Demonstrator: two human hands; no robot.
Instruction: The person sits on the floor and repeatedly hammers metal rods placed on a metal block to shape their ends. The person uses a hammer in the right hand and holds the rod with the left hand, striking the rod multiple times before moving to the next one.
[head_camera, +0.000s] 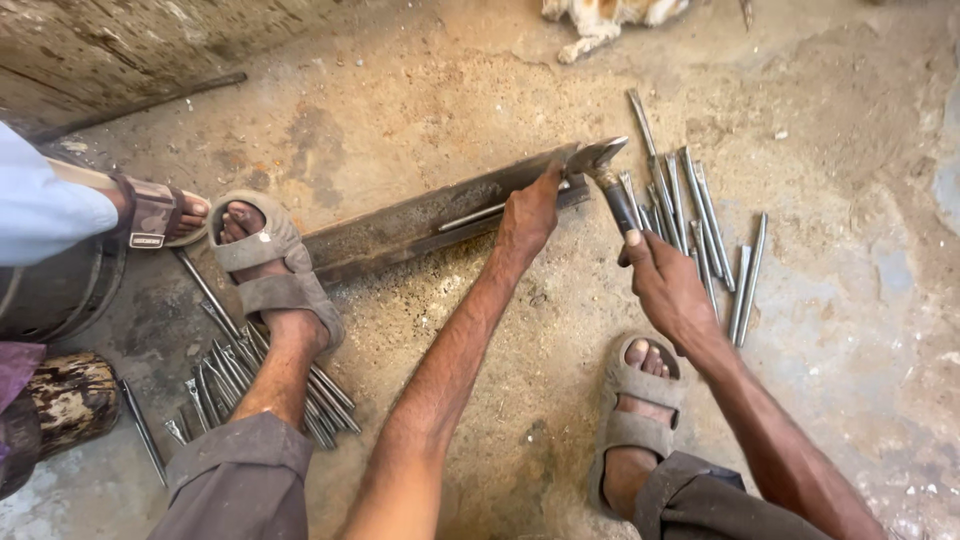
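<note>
Right hand (668, 288) grips hammer (605, 172), head up-left.

**Where everything lies on the floor**

The angle bar (430, 220) lies before me, a rod (490, 213) in its channel, its left end under my left foot (275, 270). Loose rods (700, 220) lie right of it; another rod pile (240, 385) sits beside my left leg.
</note>
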